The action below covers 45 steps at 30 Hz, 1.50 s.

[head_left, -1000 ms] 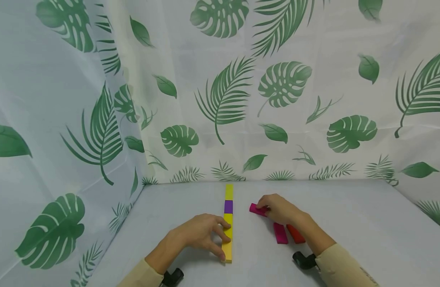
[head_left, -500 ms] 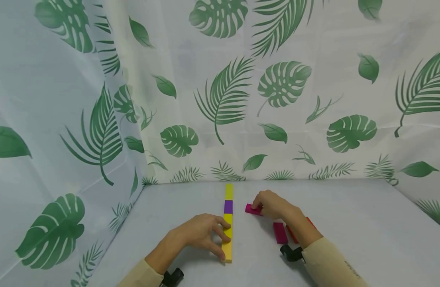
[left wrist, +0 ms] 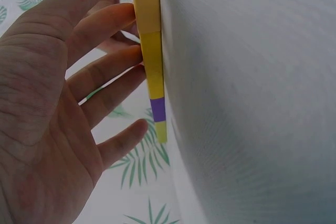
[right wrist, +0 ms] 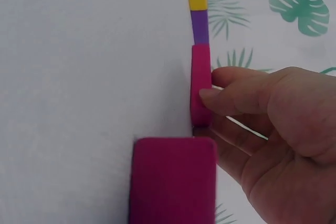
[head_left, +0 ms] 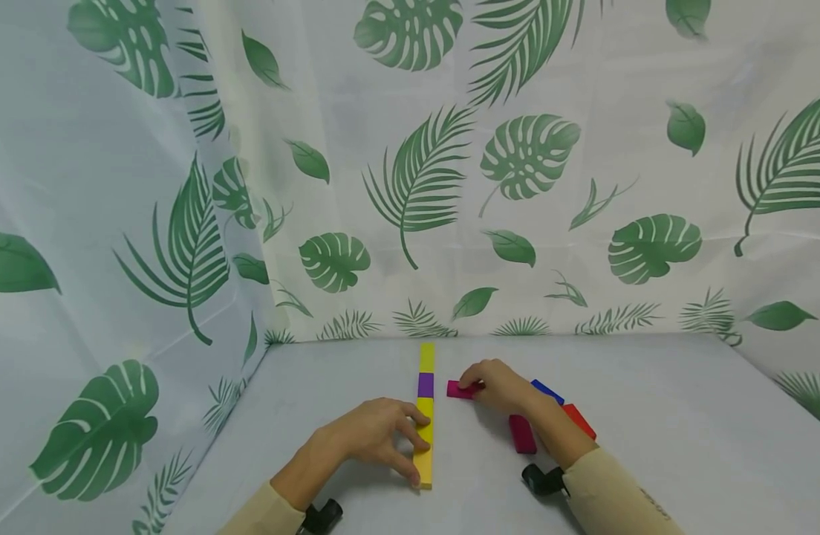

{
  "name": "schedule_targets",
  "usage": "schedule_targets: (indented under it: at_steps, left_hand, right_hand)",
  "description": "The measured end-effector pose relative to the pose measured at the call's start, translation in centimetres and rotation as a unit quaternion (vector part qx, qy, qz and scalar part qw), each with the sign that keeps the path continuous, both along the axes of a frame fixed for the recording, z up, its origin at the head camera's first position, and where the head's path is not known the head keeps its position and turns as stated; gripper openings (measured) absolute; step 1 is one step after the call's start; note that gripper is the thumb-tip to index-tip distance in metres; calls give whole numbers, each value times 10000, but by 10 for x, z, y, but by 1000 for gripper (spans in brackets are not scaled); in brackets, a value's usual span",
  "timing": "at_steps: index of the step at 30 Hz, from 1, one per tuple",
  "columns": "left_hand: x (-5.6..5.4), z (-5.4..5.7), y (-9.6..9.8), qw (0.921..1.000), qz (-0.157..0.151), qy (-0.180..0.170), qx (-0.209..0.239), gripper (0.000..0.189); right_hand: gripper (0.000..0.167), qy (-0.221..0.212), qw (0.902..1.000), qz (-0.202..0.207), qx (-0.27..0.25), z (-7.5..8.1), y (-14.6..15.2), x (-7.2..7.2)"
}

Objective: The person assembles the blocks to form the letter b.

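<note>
A straight row of blocks runs away from me on the white table: an orange-yellow block [head_left: 423,469] nearest, then a yellow block [head_left: 421,407], a purple block [head_left: 426,385] and a lime-yellow block [head_left: 427,357]. My left hand [head_left: 373,429] lies along the row's left side, spread fingertips touching the two nearer blocks, as the left wrist view [left wrist: 50,98] also shows. Just right of the purple block, with a gap, my right hand [head_left: 506,388] pinches a magenta block [head_left: 458,389] between thumb and fingers. In the right wrist view, the thumb presses that magenta block's [right wrist: 201,72] side.
A second magenta block [head_left: 522,435] lies beneath my right forearm. Beyond the forearm are a blue block [head_left: 547,391] and a red block [head_left: 579,421], partly covered by it. Leaf-patterned curtains [head_left: 557,275] close off the table's back and sides.
My right hand has slid left, bringing the magenta block nearer the row and turning it more squarely to it. The blue block has come out from behind the arm. My left hand stays put.
</note>
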State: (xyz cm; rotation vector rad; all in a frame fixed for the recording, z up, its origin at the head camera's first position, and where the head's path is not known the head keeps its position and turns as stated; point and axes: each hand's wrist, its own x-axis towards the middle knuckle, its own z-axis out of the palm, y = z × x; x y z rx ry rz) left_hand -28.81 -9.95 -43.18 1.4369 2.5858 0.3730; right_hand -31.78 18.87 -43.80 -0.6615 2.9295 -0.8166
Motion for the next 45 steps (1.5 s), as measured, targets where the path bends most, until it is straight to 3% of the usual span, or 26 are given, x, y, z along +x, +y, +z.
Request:
schedule_targets:
  at_steps: [10, 27, 45]
  left_hand:
    - [0, -2, 0, 10000, -8, 14, 6, 46]
    - [0, -1, 0, 10000, 13, 4, 26, 46]
    - [1, 0, 0, 9999, 80, -67, 71, 46]
  right_hand:
    - [26, -22, 9985, 324, -442, -7, 1, -1]
    - [27, -76, 9991, -35, -418, -10, -5, -3]
    - [24, 169, 9985, 172, -487, -18, -5, -9]
